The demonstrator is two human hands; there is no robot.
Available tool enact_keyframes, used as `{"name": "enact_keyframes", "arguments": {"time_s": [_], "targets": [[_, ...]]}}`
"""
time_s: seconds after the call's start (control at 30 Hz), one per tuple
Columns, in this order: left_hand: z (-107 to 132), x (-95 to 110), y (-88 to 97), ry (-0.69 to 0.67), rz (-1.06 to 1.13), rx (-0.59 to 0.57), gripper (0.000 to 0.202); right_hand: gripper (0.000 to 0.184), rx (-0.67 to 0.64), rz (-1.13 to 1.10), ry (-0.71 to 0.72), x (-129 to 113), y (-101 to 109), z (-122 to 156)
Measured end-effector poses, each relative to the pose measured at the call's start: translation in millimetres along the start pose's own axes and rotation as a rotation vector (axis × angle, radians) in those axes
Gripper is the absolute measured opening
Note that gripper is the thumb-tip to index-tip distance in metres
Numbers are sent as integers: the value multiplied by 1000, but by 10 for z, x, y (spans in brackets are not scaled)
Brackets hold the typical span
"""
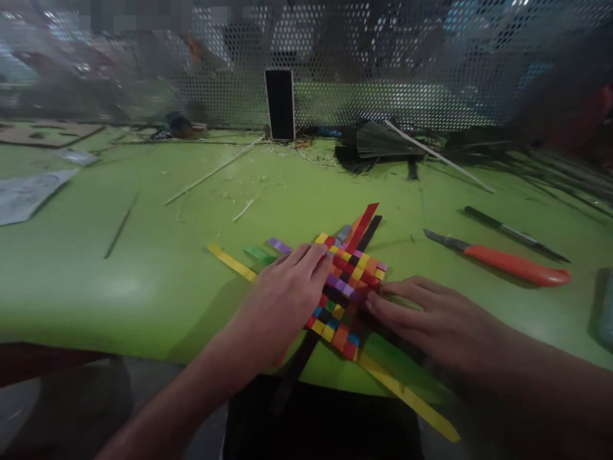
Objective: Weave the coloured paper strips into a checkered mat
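A multicoloured checked weave [353, 268] of flat strips lies near the table's front edge. It looks like two woven layers, with a dark gap between the upper part and the lower checked part. My left hand [299, 275] grips its left side, fingers curled together over the upper layer. At the right edge, the fingertips of my right hand [416, 310] press on the weave; the thumb is hidden. Loose ends stick out around it: a yellow strip [409, 396] at lower right, another yellow strip [232, 263] at left, and a red strip [364, 223] at the top.
To the right lie an orange-handled knife [517, 263] and a slim dark tool [517, 235]. A phone [280, 104] stands against the perforated metal screen [335, 51]. Beside it are a dark brush-like bundle [383, 142], thin sticks and shavings. Paper [36, 193] lies at far left.
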State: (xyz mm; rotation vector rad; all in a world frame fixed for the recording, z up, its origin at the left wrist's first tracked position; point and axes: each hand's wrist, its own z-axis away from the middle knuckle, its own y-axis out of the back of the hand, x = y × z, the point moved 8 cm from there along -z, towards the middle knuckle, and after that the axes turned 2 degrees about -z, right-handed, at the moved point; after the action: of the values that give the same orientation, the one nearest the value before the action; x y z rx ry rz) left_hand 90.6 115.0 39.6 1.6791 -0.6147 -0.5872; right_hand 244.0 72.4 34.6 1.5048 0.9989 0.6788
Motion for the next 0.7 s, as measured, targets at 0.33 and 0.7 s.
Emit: {"name": "enact_keyframes", "arguments": {"time_s": [0.33, 0.7], "targets": [[9, 11, -65, 77, 26, -60, 43, 42, 1, 119, 130, -110, 16, -28], [14, 20, -183, 85, -71, -118, 48, 50, 88, -179, 11, 173, -37, 123]]}}
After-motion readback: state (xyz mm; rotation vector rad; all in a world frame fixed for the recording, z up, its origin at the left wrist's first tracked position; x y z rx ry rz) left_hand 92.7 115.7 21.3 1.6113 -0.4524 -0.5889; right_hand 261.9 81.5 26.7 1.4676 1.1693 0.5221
